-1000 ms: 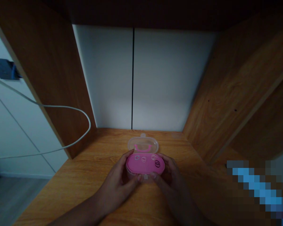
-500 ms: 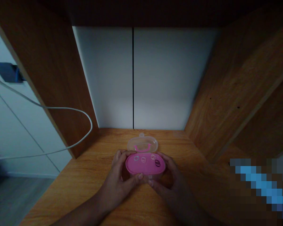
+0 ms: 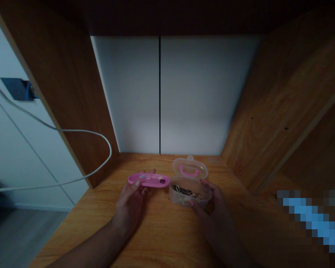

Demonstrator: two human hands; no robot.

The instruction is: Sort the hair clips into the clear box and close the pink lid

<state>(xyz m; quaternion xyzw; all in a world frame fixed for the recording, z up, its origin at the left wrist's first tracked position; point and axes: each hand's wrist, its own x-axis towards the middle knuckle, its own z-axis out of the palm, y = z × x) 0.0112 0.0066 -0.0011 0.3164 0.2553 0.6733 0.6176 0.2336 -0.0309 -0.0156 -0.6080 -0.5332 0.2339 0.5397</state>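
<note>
My left hand point(image 3: 131, 199) grips a pink oval tray point(image 3: 149, 181) at its left part, thumb on top. Several small hair ties, pale ones and a dark one, lie on that tray. To its right stands a clear plastic box point(image 3: 178, 199), its see-through lid point(image 3: 203, 169) with a pink handle point(image 3: 188, 173) tipped open at the back. Dark and light hair ties point(image 3: 184, 191) show inside the box; what lies beneath them is hidden. My right hand point(image 3: 212, 203) holds the box by its right end, thumb at the front and fingers behind.
The wooden desktop point(image 3: 162, 234) lies between wooden side panels point(image 3: 268, 123), with a white back panel point(image 3: 190, 93) behind. A white cable point(image 3: 108, 149) loops in from the left. Beyond the left panel is a dark wall socket point(image 3: 16, 89).
The pink tray has come off the box, moving left in my left hand and tilting. The box now stands further right in my right hand, its contents uncovered.
</note>
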